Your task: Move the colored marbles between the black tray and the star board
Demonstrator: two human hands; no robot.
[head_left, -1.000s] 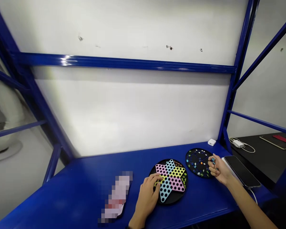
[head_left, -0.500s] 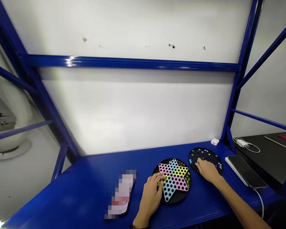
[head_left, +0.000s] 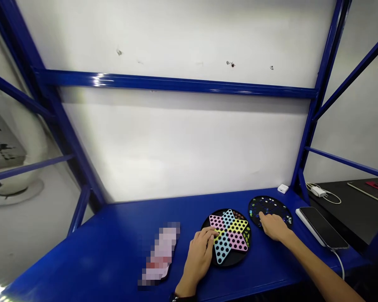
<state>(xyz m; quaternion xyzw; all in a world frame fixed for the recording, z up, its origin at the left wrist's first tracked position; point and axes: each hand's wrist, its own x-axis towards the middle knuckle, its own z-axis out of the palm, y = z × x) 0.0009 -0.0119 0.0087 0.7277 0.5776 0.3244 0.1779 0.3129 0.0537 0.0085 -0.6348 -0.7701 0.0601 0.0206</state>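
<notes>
A Chinese checkers board (head_left: 228,237) with a pink, blue and yellow star full of black holes lies on the blue tabletop. My left hand (head_left: 201,249) rests over its left side, fingers stretched onto the yellow part of the star. Green and dark red pieces show in the black rim pockets around the star. To the right, my right hand (head_left: 273,225) reaches onto a round black tray (head_left: 269,205) scattered with small blue, green and white pieces. Its fingers are curled with the index pointing down at the tray's near left part; what they hold, if anything, is hidden.
A pixelated pink flat object (head_left: 160,256) lies left of my left hand. On the right, a dark-screened phone (head_left: 323,226) sits on a white block with a cable. A small white case (head_left: 282,188) stands near the back, and blue frame posts (head_left: 297,167) rise around the table.
The thumb of my left hand has drawn closer to its fingers on the board. My right hand has shifted slightly toward the near left of the tray. The view has turned slightly.
</notes>
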